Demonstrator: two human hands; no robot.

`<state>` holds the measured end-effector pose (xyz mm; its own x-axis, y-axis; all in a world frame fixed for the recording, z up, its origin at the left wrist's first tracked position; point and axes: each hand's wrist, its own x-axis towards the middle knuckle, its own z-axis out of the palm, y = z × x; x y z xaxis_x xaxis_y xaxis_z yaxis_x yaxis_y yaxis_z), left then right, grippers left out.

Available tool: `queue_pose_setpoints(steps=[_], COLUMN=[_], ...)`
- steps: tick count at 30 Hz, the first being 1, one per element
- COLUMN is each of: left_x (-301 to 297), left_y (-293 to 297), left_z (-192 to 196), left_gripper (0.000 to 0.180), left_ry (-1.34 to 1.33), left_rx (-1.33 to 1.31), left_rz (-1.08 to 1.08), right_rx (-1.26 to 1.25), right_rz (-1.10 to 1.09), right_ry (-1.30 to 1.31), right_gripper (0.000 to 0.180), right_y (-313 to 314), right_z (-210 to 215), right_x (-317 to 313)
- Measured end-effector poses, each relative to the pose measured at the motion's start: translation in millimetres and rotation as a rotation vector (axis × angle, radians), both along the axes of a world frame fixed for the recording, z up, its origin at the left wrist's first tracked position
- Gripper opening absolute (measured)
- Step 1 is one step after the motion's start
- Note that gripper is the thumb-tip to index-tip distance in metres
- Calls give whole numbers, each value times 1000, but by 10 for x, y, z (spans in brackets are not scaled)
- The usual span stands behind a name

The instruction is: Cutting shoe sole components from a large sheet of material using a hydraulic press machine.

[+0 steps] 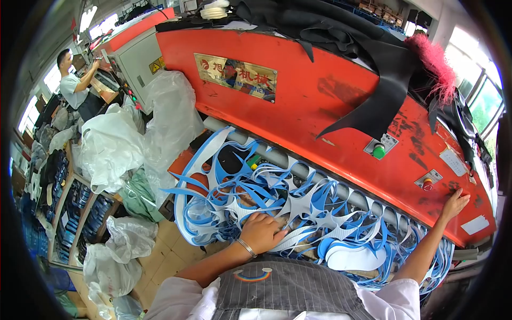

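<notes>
Two bare hands are at work on a big orange-red press machine [320, 101]. At the near middle, the left hand [261, 233] lies palm down on a tangled heap of blue-and-white cut-out sheet scrap [298, 213], its fingers bent and pressed together onto the strips, resting on them rather than clamped around any one piece; a thin metal bracelet [247, 248] circles that wrist. This scrap spreads across the machine's bed from the left edge to the right, under the overhanging orange head, and a sole-shaped white piece [354, 257] with a blue rim lies just right of the left hand. Far to the right, the right hand [454, 204] reaches out with the arm stretched, fingers extended and flat against the lower edge of the orange head, holding nothing, just beside a red push button [427, 184]. A green push button [378, 151] sits further left on the same face. Black sheet material [373, 64] drapes over the top of the machine, next to a pink fluffy duster [434, 61]. Left of the machine, clear plastic bags [128, 138] are piled up, and another person [74, 82] stands at the far left.
</notes>
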<state>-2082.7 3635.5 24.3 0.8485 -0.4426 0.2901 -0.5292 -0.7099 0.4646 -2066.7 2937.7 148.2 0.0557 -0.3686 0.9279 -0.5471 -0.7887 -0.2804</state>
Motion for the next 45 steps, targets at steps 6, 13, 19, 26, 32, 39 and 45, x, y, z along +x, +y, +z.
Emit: queue_pose_setpoints(steps=[6, 13, 19, 26, 32, 39, 45], left_x=[30, 80, 53, -104, 711, 363, 247], left_y=[-77, -69, 70, 832, 1907, 2518, 2578], left_z=[-66, -143, -54, -98, 458, 24, -123], left_gripper=[28, 32, 40, 35, 37, 73, 74], left_ry=[-103, -76, 141, 569, -192, 349, 385], left_rx=[-78, -143, -12, -454, -101, 412, 454], left_rz=[11, 16, -196, -759, -69, -36, -28], right_rx=[-169, -43, 153, 200, 263, 279, 117], right_rz=[470, 1449, 1410, 1117, 1120, 1050, 1127], right_ry=[-178, 329, 1269, 1778, 1608, 1228, 893], right_gripper=[39, 18, 22, 33, 35, 26, 24], right_y=[1998, 5115, 6155, 6528, 6764, 7082, 7380], right_z=[595, 397, -830, -1350, -1014, -822, -762], right_x=[250, 1195, 1971, 1164, 305, -188, -24])
